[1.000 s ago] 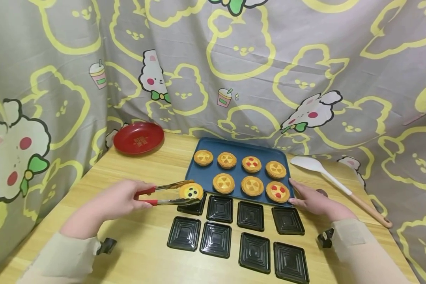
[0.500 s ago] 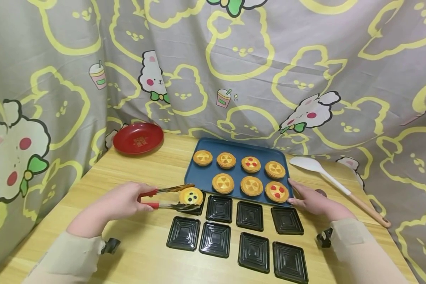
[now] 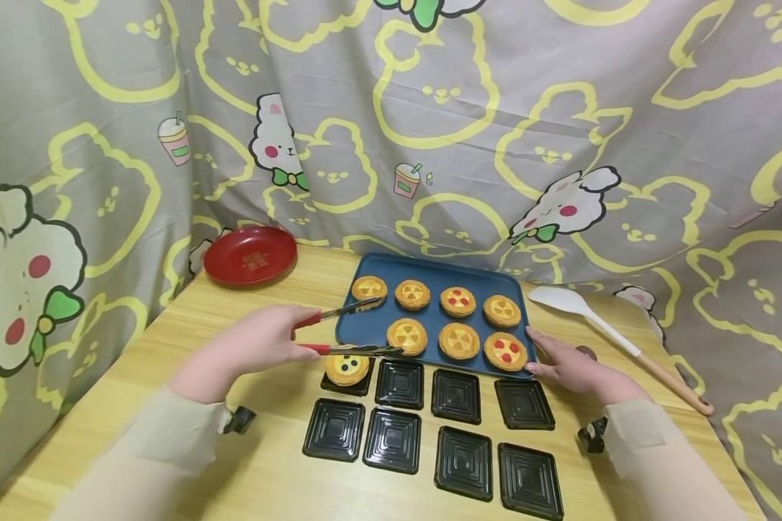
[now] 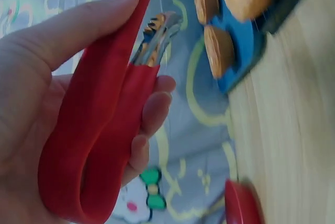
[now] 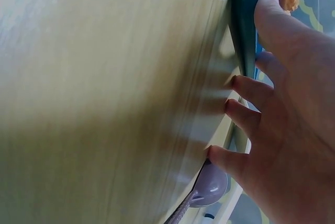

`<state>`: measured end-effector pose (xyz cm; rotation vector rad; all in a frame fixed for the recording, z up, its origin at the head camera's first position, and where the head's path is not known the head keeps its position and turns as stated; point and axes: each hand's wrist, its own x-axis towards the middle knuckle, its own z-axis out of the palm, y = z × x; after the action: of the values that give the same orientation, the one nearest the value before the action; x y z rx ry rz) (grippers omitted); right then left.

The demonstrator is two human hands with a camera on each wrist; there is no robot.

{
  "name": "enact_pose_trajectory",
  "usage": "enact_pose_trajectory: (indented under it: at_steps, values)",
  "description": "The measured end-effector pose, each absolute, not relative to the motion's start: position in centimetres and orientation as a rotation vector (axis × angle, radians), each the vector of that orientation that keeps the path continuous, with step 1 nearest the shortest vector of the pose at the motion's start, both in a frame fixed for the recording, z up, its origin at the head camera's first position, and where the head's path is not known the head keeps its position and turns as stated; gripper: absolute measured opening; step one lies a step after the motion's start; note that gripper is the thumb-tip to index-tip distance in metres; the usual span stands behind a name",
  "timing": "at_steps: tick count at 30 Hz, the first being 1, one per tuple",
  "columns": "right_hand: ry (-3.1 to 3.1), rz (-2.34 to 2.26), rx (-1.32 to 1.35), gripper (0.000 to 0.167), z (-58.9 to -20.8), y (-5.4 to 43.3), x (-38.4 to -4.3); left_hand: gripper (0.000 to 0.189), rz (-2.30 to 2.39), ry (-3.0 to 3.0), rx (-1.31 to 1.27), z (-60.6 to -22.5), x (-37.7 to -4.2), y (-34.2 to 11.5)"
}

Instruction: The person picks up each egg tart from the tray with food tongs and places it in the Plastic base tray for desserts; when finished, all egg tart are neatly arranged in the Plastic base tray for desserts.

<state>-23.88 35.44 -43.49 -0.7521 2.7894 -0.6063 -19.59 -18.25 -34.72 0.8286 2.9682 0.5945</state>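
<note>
My left hand [image 3: 261, 340] holds tongs with red handles [image 4: 104, 93], their arms spread apart and nothing between them. One tong arm reaches over the blue tray [image 3: 368, 323], the other over its front edge. Just under that front arm, a tart with dark berries [image 3: 347, 371] sits on a black square plate [image 3: 326, 384]. Several other tarts [image 3: 458, 341] stand in two rows on the tray. At the tray's right edge, my right hand [image 3: 567, 365] touches the rim with thumb and index finger; its other fingers spread toward the tabletop [image 5: 104, 77].
Several more black square plates [image 3: 392, 440] lie in front of the tray. A red oval plate [image 3: 250, 255] sits at the back left. To the right is a white spatula [image 3: 599, 318] with a wooden handle. A purple spoon [image 5: 210, 185] lies by my right little finger.
The tongs have spread wider and let go of the berry tart, which now sits on its black plate. My left hand has moved right and farther from me. My right hand stays put.
</note>
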Motion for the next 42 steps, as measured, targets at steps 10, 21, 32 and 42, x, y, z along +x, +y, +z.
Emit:
enact_pose_trajectory:
  at_steps: [10, 21, 32, 42]
  values:
    - [2.793, -0.572, -0.696, 0.082, -43.1, 35.1, -23.7, 0.068, 0.436, 2.940, 0.796, -35.7, -21.5, -13.5]
    - [2.793, -0.581, -0.674, 0.083, -43.1, 35.1, -23.7, 0.057, 0.370, 2.949, 0.830, -36.3, -21.6, -12.4]
    - [2.789, -0.589, -0.703, 0.083, -43.2, 35.3, -23.8, 0.054, 0.409, 2.958, 0.869, -35.3, -20.2, -13.1]
    - [2.789, -0.584, -0.712, 0.081, -43.1, 35.2, -23.7, 0.053, 0.357, 2.919, 0.928, -34.7, -17.2, -13.9]
